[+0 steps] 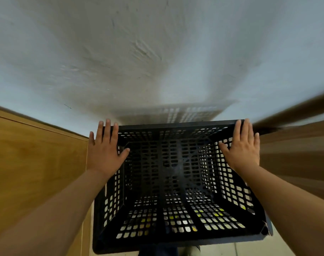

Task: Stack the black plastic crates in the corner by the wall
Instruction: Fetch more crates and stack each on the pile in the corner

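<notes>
Up against the wall (157,52), the black crate (176,182) looks basically placed — left hand (104,152) and right hand (242,150) lie flat, fingers spread, gripping nothing.

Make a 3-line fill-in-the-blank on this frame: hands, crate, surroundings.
1. Both hands, left and right, lie flat on the ____ of the crate.
2. The crate's colour is ____.
3. Left of the crate stands a ____ panel, with the wall ahead.

Missing words: rims; black; wooden
</notes>
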The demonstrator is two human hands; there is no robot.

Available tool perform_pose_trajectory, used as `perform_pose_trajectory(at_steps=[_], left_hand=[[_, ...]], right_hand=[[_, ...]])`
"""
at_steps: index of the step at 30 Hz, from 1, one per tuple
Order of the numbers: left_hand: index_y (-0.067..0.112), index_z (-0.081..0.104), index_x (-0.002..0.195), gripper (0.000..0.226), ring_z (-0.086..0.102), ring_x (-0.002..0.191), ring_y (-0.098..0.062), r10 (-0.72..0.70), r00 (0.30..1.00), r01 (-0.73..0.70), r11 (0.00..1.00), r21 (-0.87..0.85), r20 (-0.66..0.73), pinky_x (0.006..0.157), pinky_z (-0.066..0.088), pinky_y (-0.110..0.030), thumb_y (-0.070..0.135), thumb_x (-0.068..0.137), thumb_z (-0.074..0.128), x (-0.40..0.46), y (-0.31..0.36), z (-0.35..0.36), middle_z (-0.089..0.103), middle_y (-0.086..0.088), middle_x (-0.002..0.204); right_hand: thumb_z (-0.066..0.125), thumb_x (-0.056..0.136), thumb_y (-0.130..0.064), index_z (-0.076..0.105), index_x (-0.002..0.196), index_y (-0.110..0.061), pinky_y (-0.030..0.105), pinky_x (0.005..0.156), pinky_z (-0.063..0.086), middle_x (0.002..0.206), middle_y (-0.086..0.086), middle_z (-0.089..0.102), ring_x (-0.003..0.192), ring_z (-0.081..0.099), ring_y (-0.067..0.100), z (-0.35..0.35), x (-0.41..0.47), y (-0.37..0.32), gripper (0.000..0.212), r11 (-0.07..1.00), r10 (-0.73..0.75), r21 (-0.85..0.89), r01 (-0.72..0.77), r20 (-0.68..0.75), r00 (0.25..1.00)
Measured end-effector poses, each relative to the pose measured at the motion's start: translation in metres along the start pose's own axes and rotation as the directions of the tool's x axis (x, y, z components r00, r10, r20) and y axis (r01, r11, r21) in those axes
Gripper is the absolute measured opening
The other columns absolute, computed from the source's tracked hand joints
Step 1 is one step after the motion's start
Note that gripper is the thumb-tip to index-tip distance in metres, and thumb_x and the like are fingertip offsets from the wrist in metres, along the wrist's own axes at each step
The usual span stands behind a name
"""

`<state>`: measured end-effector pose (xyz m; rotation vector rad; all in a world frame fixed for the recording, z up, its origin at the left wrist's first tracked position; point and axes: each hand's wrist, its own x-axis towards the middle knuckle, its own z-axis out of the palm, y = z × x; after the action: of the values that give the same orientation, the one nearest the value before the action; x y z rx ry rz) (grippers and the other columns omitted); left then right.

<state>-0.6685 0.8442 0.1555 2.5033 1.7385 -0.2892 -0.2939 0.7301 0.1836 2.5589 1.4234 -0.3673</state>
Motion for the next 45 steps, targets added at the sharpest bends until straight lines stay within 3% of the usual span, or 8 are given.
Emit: perform_pose_trajectory(at_steps=[3, 7, 11, 14, 22, 29, 36, 45], left_hand=[[0.016, -0.012, 0.148, 0.090, -0.033, 0.139, -0.020, -0.009, 1.000, 0.009, 1.000, 0.023, 0.009, 0.116, 0.004, -0.049, 0.065, 0.087, 0.033, 0.000, 0.000, 0.000, -0.009, -0.010, 0.159], [0.015, -0.013, 0.147, 0.093, -0.039, 0.136, -0.019, -0.007, 0.999, 0.006, 1.000, 0.019, 0.038, 0.115, 0.004, -0.051, 0.064, 0.086, 0.037, -0.001, 0.002, -0.004, -0.015, -0.009, 0.156], [0.015, -0.027, 0.142, 0.098, -0.051, 0.126, -0.019, -0.025, 0.988, 0.022, 0.999, 0.023, 0.153, 0.109, -0.019, -0.050, 0.060, 0.087, 0.041, -0.002, 0.008, -0.019, -0.030, -0.009, 0.150], [0.017, -0.029, 0.139, 0.095, -0.042, 0.131, -0.022, -0.033, 0.979, 0.041, 0.998, -0.036, 0.200, 0.100, -0.034, -0.042, 0.050, 0.090, 0.046, -0.016, 0.025, -0.039, -0.035, -0.009, 0.146], [0.017, 0.008, 0.152, 0.071, 0.009, 0.146, -0.028, 0.260, 0.932, -0.164, 0.924, -0.345, 0.254, 0.118, 0.015, -0.037, 0.027, 0.094, 0.047, -0.082, 0.112, -0.094, -0.006, -0.008, 0.160], [0.018, 0.019, 0.150, 0.063, 0.014, 0.145, -0.022, 0.454, 0.861, -0.348, 0.854, -0.387, 0.228, 0.116, 0.026, -0.034, 0.024, 0.094, 0.049, -0.120, 0.178, -0.138, 0.002, -0.006, 0.160], [0.020, 0.019, 0.150, 0.061, 0.017, 0.144, -0.021, 0.622, 0.762, -0.535, 0.762, -0.366, 0.181, 0.112, 0.031, -0.032, 0.025, 0.095, 0.047, -0.158, 0.231, -0.182, 0.003, -0.005, 0.159], [0.018, 0.025, 0.149, 0.060, 0.024, 0.143, -0.022, 0.741, 0.654, -0.638, 0.649, -0.415, 0.153, 0.107, 0.038, -0.034, 0.021, 0.095, 0.051, -0.234, 0.307, -0.224, 0.009, -0.007, 0.158]], right_hand=[[0.040, 0.089, -0.053, -0.012, 0.149, -0.012, 0.041, 0.118, -0.007, 0.159, 0.011, -0.014, 0.146, -0.015, 0.021, -0.003, 0.001, 0.001, 0.090, 1.000, 0.003, -0.012, -0.002, 0.030, 1.000], [0.050, 0.087, -0.049, -0.017, 0.148, -0.013, 0.042, 0.117, -0.007, 0.158, 0.011, -0.019, 0.146, -0.016, 0.023, -0.011, 0.001, 0.003, 0.097, 1.000, -0.009, -0.003, 0.009, 0.101, 0.995], [0.055, 0.089, -0.039, -0.009, 0.150, -0.016, 0.041, 0.119, 0.002, 0.159, 0.008, -0.013, 0.147, -0.008, 0.026, -0.037, -0.007, 0.009, 0.091, 0.975, 0.001, 0.216, -0.045, 0.199, 0.980], [0.056, 0.089, -0.032, -0.001, 0.151, -0.011, 0.042, 0.118, 0.010, 0.160, 0.011, 0.000, 0.146, 0.003, 0.031, -0.050, -0.039, 0.017, 0.086, 0.921, 0.116, 0.348, -0.174, 0.181, 0.977], [0.054, 0.091, -0.023, 0.020, 0.148, -0.009, 0.037, 0.115, 0.020, 0.154, 0.011, 0.024, 0.142, 0.022, 0.027, -0.066, -0.149, 0.055, 0.068, 0.807, 0.186, 0.491, -0.327, 0.314, 0.931], [0.052, 0.091, -0.027, 0.036, 0.141, -0.008, 0.032, 0.107, 0.028, 0.145, 0.013, 0.039, 0.134, 0.033, 0.028, -0.074, -0.244, 0.100, 0.055, 0.756, 0.315, 0.414, -0.507, 0.450, 0.836], [0.049, 0.093, -0.031, 0.027, 0.145, -0.013, 0.033, 0.109, 0.029, 0.150, 0.011, 0.033, 0.137, 0.033, 0.027, -0.100, -0.330, 0.134, 0.060, 0.647, 0.448, 0.403, -0.647, 0.485, 0.751], [0.048, 0.093, -0.030, 0.028, 0.146, -0.014, 0.033, 0.105, 0.037, 0.149, 0.010, 0.031, 0.128, 0.045, 0.025, -0.124, -0.453, 0.187, 0.058, 0.390, 0.580, 0.565, -0.727, 0.462, 0.671]])
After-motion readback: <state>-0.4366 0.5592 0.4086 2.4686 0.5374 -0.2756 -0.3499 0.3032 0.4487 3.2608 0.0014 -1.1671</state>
